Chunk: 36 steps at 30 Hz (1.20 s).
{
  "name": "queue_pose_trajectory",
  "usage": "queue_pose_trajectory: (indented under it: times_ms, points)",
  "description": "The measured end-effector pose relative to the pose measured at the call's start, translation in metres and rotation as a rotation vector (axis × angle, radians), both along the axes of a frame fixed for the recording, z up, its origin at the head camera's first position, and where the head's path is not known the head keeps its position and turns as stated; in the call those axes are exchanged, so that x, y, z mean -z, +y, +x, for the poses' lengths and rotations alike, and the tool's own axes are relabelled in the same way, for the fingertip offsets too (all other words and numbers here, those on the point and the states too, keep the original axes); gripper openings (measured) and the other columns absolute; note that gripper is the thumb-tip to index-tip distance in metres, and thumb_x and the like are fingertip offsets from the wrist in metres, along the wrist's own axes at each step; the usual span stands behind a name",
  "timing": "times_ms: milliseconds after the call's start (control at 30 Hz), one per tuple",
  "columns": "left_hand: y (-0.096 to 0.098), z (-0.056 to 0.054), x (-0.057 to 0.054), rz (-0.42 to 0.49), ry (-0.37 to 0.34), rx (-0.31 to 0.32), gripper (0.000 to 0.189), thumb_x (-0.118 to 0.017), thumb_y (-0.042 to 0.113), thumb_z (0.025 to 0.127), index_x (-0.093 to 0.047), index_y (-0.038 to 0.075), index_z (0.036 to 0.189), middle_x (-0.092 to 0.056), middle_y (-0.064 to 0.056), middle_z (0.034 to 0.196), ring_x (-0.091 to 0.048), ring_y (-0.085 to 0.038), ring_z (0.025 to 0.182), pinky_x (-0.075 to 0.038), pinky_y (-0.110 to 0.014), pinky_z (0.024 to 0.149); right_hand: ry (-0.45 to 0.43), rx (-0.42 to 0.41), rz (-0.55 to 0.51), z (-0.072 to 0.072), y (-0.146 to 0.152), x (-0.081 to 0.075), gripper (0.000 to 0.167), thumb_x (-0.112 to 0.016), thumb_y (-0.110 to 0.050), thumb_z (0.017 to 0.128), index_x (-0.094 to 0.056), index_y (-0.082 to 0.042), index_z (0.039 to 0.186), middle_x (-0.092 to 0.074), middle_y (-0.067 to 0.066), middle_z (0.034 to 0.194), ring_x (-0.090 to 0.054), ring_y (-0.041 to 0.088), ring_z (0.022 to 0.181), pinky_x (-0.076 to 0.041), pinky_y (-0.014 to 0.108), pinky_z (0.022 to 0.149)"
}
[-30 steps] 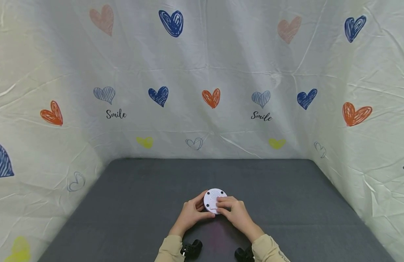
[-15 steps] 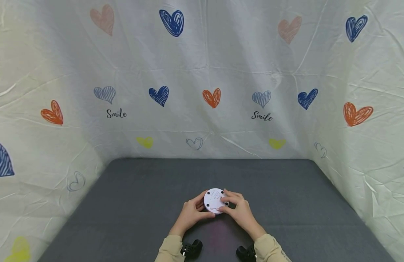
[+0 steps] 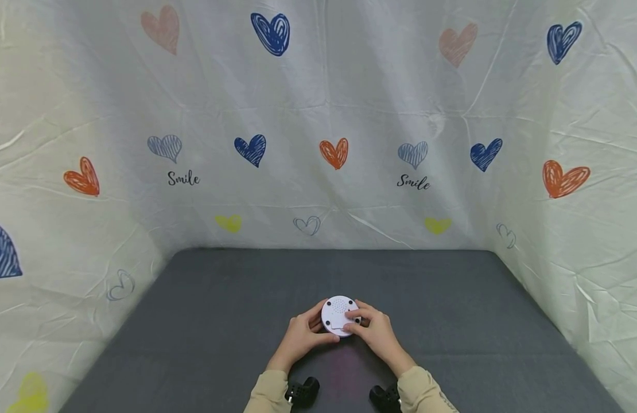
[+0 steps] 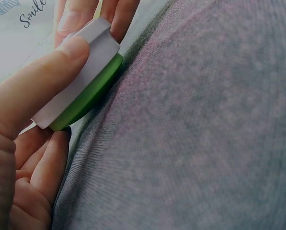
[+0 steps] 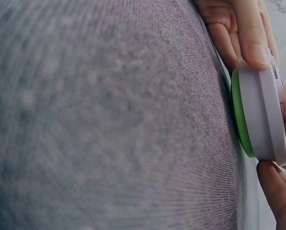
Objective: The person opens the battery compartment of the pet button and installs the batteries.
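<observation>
A round white device point(image 3: 340, 315) with black feet, a patch of small holes and a rectangular panel faces up between both hands. Its green side point(image 4: 87, 98) points down; whether it touches the cloth I cannot tell. My left hand point(image 3: 300, 338) grips the device from the left, thumb on the near rim and fingers round the far left edge. My right hand point(image 3: 377, 332) has its thumb and index finger on the upturned face beside the panel point(image 3: 338, 328), partly covering it. Other fingers of that hand lie at the right edge.
Dark grey cloth point(image 3: 220, 310) covers the table. White curtains point(image 3: 370, 74) printed with hearts stand behind it and on both sides. Black wrist-worn devices sit below the hands, one at the left wrist point(image 3: 304, 392) and one at the right point(image 3: 384, 397).
The right hand's fingertips have shifted rightward off the middle of the device's face, uncovering more of it, with other fingers now at the right edge. The left hand keeps its grip.
</observation>
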<state>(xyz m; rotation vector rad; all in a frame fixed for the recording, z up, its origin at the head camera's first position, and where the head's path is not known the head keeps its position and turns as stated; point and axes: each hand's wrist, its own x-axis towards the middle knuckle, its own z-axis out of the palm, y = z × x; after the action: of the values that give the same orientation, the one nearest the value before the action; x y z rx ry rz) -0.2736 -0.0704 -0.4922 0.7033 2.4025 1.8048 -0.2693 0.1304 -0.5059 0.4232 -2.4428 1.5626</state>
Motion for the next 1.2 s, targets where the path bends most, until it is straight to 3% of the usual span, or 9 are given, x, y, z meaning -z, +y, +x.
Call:
queue_pose_trajectory:
  times_ms: [633,800,967,1067,1200]
  points:
    - [0.000,0.000,0.000,0.013,0.009,-0.023,0.082,-0.083,0.013,0.069,-0.041,-0.002,0.138,-0.045,-0.023,0.133,-0.051,-0.028,0.115,-0.046,-0.033,0.090,-0.002,0.082,0.042,0.000,-0.005,-0.004,0.023,-0.080,-0.015,0.071,-0.074,-0.008,0.092,-0.055,0.021,0.123,-0.061,0.028,0.100,-0.055,0.029,0.073]
    - [0.000,-0.005,0.012,0.026,0.009,-0.015,0.083,-0.083,0.016,0.069,-0.040,-0.001,0.138,-0.044,-0.023,0.133,-0.050,-0.029,0.115,-0.046,-0.033,0.090,-0.003,0.060,0.037,0.001,-0.004,-0.002,0.023,-0.079,-0.016,0.073,-0.074,-0.008,0.094,-0.054,0.021,0.124,-0.060,0.028,0.101,-0.055,0.028,0.074]
    - [0.000,-0.016,0.032,0.006,0.016,-0.025,0.087,-0.083,0.027,0.068,-0.040,0.007,0.140,-0.044,-0.018,0.135,-0.050,-0.024,0.117,-0.047,-0.026,0.089,-0.016,-0.036,-0.009,0.000,0.004,-0.001,0.043,-0.075,-0.018,0.079,-0.063,0.000,0.116,-0.052,0.025,0.126,-0.058,0.030,0.105,-0.053,0.030,0.078]
    - [0.000,-0.018,0.036,0.012,0.020,-0.026,0.088,-0.083,0.031,0.066,-0.042,0.011,0.140,-0.046,-0.015,0.135,-0.050,-0.021,0.116,-0.047,-0.024,0.088,-0.081,-0.123,-0.069,-0.002,0.011,-0.001,0.066,-0.075,-0.014,0.079,-0.044,0.005,0.133,-0.046,0.026,0.131,-0.052,0.033,0.113,-0.050,0.036,0.086]
    - [0.000,-0.019,0.034,0.026,0.022,-0.027,0.090,-0.084,0.032,0.064,-0.042,0.010,0.140,-0.046,-0.014,0.135,-0.051,-0.020,0.116,-0.046,-0.024,0.089,-0.157,-0.221,-0.064,-0.007,0.021,0.001,0.087,-0.078,-0.007,0.074,-0.026,0.006,0.142,-0.034,0.027,0.140,-0.039,0.038,0.125,-0.040,0.048,0.097]
